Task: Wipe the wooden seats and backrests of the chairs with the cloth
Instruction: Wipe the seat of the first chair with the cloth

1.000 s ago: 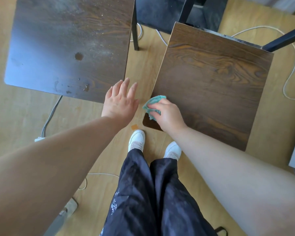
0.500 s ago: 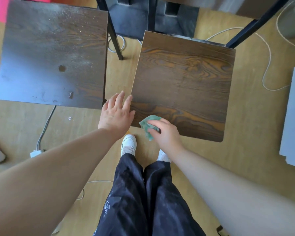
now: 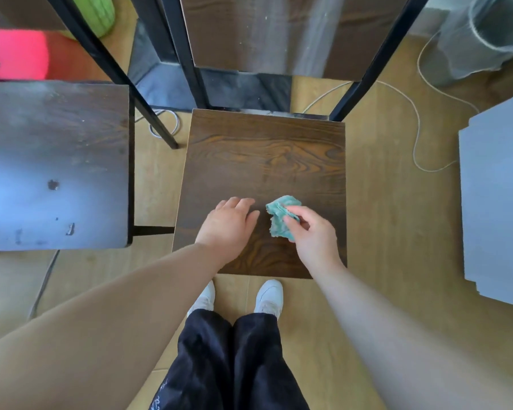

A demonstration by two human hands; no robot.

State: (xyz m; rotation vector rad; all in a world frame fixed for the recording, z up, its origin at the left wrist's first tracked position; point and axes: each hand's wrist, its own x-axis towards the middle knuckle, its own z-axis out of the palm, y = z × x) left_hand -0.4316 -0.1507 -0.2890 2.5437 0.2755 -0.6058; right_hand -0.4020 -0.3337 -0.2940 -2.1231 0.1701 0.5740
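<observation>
I log two wooden seats, near seat (image 3: 264,161) and marked left seat (image 3: 54,161), one backrest (image 3: 279,34) and one teal cloth (image 3: 280,216) — bunched over the near seat, pinched in the fingers of the right hand (image 3: 314,235), the left hand (image 3: 228,226) alongside, fingers released.

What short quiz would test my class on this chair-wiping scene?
1. True or false: the right hand grips the teal cloth.
2. The left hand is: A open over the centre seat; B gripping the cloth; C clenched in a fist.
3. Fill in: the spotted seat stands to the ___ of the centre seat.
Key: 1 true; 2 A; 3 left.
</observation>
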